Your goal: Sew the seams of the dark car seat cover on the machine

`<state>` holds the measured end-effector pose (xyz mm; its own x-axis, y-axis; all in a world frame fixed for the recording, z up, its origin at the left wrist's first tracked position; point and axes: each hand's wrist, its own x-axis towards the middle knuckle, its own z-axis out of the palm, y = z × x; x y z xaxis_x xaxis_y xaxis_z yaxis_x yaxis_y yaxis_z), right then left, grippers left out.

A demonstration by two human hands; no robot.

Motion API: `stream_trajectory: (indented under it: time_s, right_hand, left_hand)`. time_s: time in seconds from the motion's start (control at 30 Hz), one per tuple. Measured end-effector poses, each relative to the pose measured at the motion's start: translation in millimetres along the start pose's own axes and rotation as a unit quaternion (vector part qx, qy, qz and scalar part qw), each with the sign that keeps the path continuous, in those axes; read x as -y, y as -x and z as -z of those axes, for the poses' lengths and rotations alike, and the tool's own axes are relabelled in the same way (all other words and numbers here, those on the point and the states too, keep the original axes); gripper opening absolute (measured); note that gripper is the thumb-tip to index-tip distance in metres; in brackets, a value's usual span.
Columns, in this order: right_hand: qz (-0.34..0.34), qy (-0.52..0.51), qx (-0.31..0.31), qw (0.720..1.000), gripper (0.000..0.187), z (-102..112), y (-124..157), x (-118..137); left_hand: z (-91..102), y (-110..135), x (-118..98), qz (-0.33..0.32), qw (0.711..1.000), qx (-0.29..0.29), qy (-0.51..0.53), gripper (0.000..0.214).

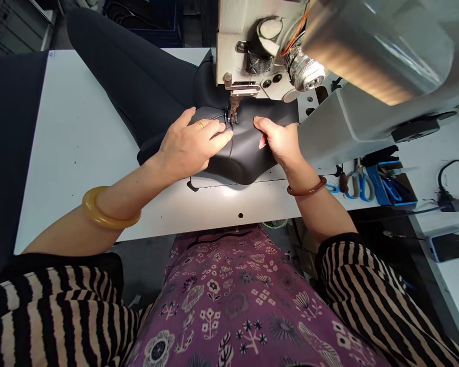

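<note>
Black padded material (248, 153) with a stitched seam lies under the presser foot (231, 114) of a sewing machine (252, 51). Its long black part (130, 66) stretches away to the upper left over the table. My left hand (193, 142) rests on the material just left of the foot, fingers extended and palm down. To the right of the foot, my right hand (281, 137) pinches the material between thumb and curled fingers. The needle tip is hidden by the foot.
Blue-handled scissors (359, 184) and a blue box of small tools (392, 183) are at the right. A phone (451, 243) and a power strip (457, 204) lie on the side table. The machine arm (367, 112) spans the right side.
</note>
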<state>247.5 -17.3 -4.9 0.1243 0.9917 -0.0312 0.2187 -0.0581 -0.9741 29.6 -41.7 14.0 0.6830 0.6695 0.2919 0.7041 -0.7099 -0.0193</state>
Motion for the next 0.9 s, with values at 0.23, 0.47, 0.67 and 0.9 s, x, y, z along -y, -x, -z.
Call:
stream_trajectory:
  time_s: [0.23, 0.47, 0.67, 0.9]
  right_hand:
    - [0.007, 0.008, 0.009, 1.000, 0.040, 0, -11, -5]
    - [-0.018, -0.001, 0.022, 1.000, 0.039, 0, -13, -10]
    - [-0.049, 0.022, -0.005, 0.999, 0.034, -3, -22, -3]
    - [-0.040, 0.013, 0.020, 0.999, 0.045, -4, -34, -5]
  left_hand:
    - [-1.9, -2, 5, -0.031, 0.999, -0.016, -0.025, 0.050]
    - [-4.4, 7, 1, -0.097, 0.994, -0.049, -0.028, 0.041]
    - [-10.1, 2, 1, -0.066, 0.996, -0.059, -0.028, 0.043]
    - [-16.3, -1, 1, -0.010, 0.998, -0.057, 0.035, 0.039]
